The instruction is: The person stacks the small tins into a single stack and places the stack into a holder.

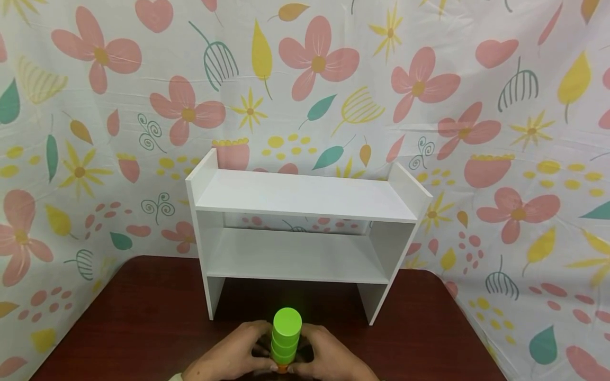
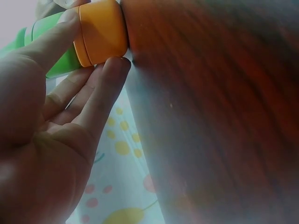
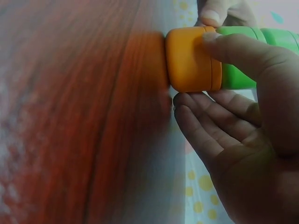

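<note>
Between my hands a round, tiered green-and-orange container [image 1: 287, 324] stands upright on the dark table. Its green upper part shows ring-like seams, and an orange base [image 2: 103, 32] forms the bottom. From the left side my left hand [image 1: 234, 350] holds it, thumb over the seam between orange and green and fingertips low by the base. On the opposite side my right hand [image 1: 331, 353] grips it the same way; its thumb [image 3: 219, 42] lies on the orange rim. The orange bottom meets the tabletop in both wrist views.
A white two-tier shelf [image 1: 305, 196] stands on the table just beyond the hands, with side panels reaching down to the wood. The dark red-brown table [image 1: 128, 312] extends to both sides. A flower-patterned cloth [image 1: 429, 32] hangs behind it.
</note>
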Motion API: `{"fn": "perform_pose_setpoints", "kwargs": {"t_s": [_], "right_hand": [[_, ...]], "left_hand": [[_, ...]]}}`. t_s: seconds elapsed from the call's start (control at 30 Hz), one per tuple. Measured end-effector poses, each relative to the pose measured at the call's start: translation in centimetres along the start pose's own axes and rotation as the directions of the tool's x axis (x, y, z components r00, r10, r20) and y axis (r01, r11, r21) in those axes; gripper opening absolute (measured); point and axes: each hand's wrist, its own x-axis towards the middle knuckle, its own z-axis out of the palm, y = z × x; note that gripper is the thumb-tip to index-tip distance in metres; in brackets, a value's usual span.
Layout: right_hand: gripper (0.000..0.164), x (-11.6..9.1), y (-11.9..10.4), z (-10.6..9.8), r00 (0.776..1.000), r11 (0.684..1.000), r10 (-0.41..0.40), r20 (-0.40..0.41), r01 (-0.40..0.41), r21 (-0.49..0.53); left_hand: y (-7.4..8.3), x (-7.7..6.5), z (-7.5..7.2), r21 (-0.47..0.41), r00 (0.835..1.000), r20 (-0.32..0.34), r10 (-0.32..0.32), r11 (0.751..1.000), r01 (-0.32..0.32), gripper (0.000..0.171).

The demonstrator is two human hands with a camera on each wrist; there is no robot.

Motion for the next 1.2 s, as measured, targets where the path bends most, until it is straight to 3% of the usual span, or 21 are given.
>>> {"fn": "perform_pose_setpoints", "kwargs": {"t_s": [0.43, 0.8, 1.2], "right_hand": [[0.051, 0.04, 0.01, 0.02, 0.999, 0.999, -0.036, 0.003, 0.036, -0.029], [0.049, -0.05, -0.26, -0.10, 1.000, 0.999, -0.010, -0.009, 0.010, -0.036], [0.051, 0.02, -0.37, -0.18, 0.999, 0.997, -0.038, -0.017, 0.036, -0.074]], "left_hand": [[0.16, 0.05, -0.02, -0.006, 0.999, 0.001, -0.045, 0.999, 0.045, 0.051], [0.07, 0.00, 0.04, 0.040, 1.000, -0.009, 0.015, 0.999, -0.014, 0.053], [0.37, 0.11, -0.13, 0.045, 1.000, -0.006, 0.012, 0.999, -0.011, 0.052]]}}
